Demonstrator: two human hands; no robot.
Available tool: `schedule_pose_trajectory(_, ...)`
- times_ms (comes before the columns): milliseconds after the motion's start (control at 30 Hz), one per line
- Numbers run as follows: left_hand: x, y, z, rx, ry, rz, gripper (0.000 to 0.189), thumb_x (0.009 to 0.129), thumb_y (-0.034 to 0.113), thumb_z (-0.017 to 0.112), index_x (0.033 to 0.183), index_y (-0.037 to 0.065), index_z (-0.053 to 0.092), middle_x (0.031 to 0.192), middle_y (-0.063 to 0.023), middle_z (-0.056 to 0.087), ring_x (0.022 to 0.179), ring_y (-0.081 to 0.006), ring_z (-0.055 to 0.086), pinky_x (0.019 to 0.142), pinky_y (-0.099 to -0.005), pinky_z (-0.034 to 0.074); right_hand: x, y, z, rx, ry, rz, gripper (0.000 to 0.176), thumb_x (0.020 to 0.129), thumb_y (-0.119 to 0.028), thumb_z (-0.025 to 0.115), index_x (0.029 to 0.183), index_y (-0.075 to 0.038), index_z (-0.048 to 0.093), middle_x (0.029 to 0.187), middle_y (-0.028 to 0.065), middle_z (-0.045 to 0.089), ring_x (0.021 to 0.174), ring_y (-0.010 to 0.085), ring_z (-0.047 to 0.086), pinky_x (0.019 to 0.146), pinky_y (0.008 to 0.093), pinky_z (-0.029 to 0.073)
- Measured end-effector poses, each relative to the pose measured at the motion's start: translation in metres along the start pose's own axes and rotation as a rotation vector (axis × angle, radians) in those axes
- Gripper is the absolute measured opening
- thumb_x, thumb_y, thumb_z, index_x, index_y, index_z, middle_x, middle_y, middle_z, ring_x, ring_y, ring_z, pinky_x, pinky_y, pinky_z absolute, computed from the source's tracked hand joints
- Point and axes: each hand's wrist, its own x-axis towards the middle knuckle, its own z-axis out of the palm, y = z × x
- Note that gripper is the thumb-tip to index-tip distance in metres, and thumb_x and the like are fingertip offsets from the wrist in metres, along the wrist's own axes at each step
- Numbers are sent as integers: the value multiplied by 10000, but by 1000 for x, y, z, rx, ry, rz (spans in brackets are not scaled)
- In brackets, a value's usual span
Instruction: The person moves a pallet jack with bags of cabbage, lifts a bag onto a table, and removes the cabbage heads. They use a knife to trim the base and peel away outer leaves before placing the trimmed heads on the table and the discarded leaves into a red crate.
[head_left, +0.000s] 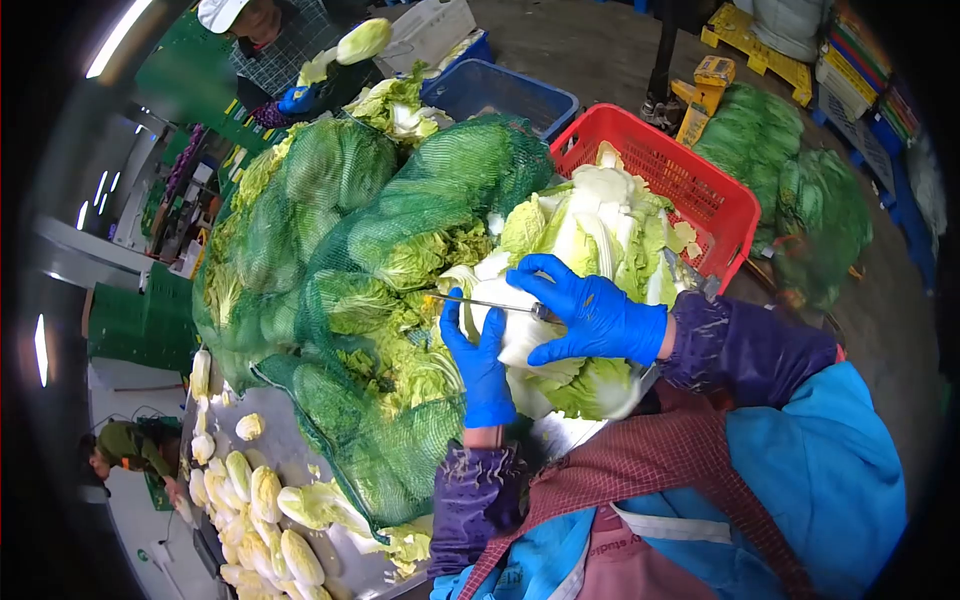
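Note:
My left hand (478, 370), in a blue glove, has its index finger and thumb apart beside a pale, trimmed Chinese cabbage (485, 310). The index fingertip is close to the far end of a thin knife (490, 303). My right hand (600, 315), also blue-gloved, holds this knife, its handle mostly hidden by the fingers. Its thumb reaches over the white cabbage below the blade. Cut leaves and white stalks (600, 220) lie heaped just beyond my right hand. Green mesh sacks (440, 190) of cabbages lie to the left, one open toward my left hand.
A red crate (690, 165) and a blue crate (500, 90) stand behind the heap. Trimmed cabbage hearts (265, 490) lie on the metal table (300, 425) at lower left. Another person (290, 60) handles cabbage at the back. More netted sacks (755, 140) rest on the floor.

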Motion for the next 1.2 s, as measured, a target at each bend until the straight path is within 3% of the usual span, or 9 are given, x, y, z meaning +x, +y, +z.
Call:
schedule_pose_trajectory(233,-13,16,-36,-108,273,-112,409,875,200,529,1233,110,352,1184,-121,447,1015,-212,490,838,-351,448,-41,23,46,-220,-177,-124,333,751,-281,661,977,-78,526,858,82,515,770,195,580,682,325,474)
schedule_pose_trajectory(400,-2,-13,-73,301,144,33,448,871,229,540,1237,37,367,1205,-116,449,1065,-188,465,916,-311,386,-80,31,43,368,-351,36,388,744,-177,683,1082,-57,536,896,90,589,842,201,595,735,292,462)
schedule_pose_trajectory(467,0,-5,-64,317,114,23,541,822,201,611,1263,34,346,1204,-112,450,1066,-197,462,918,-306,378,-94,50,33,471,-597,143,394,814,-369,574,1086,-85,546,936,110,609,883,255,583,755,326,454)
schedule_pose_trajectory(533,2,-4,-64,344,67,-19,661,727,111,703,1263,0,332,1258,-128,382,1117,-214,415,952,-318,347,-104,100,31,-96,-738,-35,407,829,-440,502,1047,-107,586,934,119,621,866,283,589,741,356,462)
schedule_pose_trajectory(600,-6,-3,-65,289,29,-31,678,721,83,694,1278,14,314,1265,-128,375,1120,-215,412,954,-324,345,-73,126,-16,-302,-786,133,415,830,-464,460,1051,-143,601,945,119,623,827,302,594,714,377,470)
schedule_pose_trajectory(933,-46,-9,-57,155,-297,52,839,615,-77,657,1329,79,244,1393,-94,196,1258,-246,270,1042,-380,261,-34,141,-160,-754,-329,251,305,817,-383,520,936,-121,623,821,121,619,734,290,596,655,389,464)
schedule_pose_trajectory(1067,-40,-7,-43,142,-300,67,860,609,-74,668,1336,62,229,1405,-106,191,1272,-236,257,1049,-360,251,-32,131,-151,-381,-110,307,317,827,-374,548,914,-76,611,774,96,608,615,188,572,545,286,455)
schedule_pose_trajectory(1133,-32,-10,-34,120,-280,132,874,608,-80,664,1343,55,212,1408,-107,191,1274,-236,256,1049,-356,248,-21,91,-115,602,195,550,295,834,-347,562,969,-87,590,786,33,610,566,74,517,448,194,399)
schedule_pose_trajectory(1200,-31,-16,-30,106,-257,194,888,606,-86,661,1350,47,194,1411,-109,192,1275,-236,256,1050,-352,246,-5,69,-63,657,294,432,315,842,-323,566,1075,-112,552,842,-11,597,577,8,475,398,141,337)
